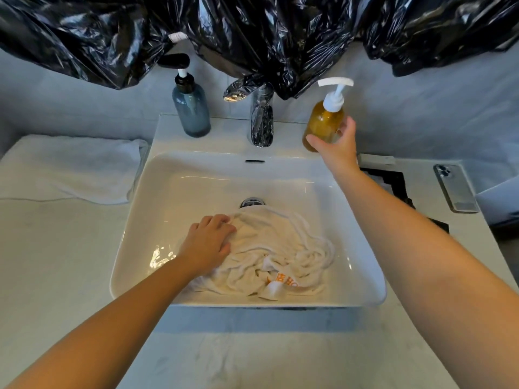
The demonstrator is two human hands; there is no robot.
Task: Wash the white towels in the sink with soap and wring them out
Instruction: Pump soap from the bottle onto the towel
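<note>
Left hand (pixel 209 242) is down in the sink (pixel 132 220), on the left edge of the wet white towel (pixel 269 248). Its fingers (pixel 222 221) are bent and close together, tips dug into a fold, gripping it. The towel is bunched in the near half of the basin, its far edge just short of the drain (pixel 252 202), with an orange-printed label showing at the front.

Right hand (pixel 335 143) is wrapped round the amber soap pump bottle (pixel 323 122) at the sink's back-right corner, thumb in front, fingers behind. The bottle is tilted slightly; can't tell if its base is off the ledge.

Also there:
- Plastic-wrapped faucet (pixel 261 119) at centre back.
- Blue-grey pump bottle (pixel 192 110) left of it.
- Folded white towel (pixel 70 167) on the tabletop (pixel 56 262) to the left.
- Phone (pixel 455 188) on the right.
- Black plastic sheeting (pixel 266 32) hanging above.
</note>
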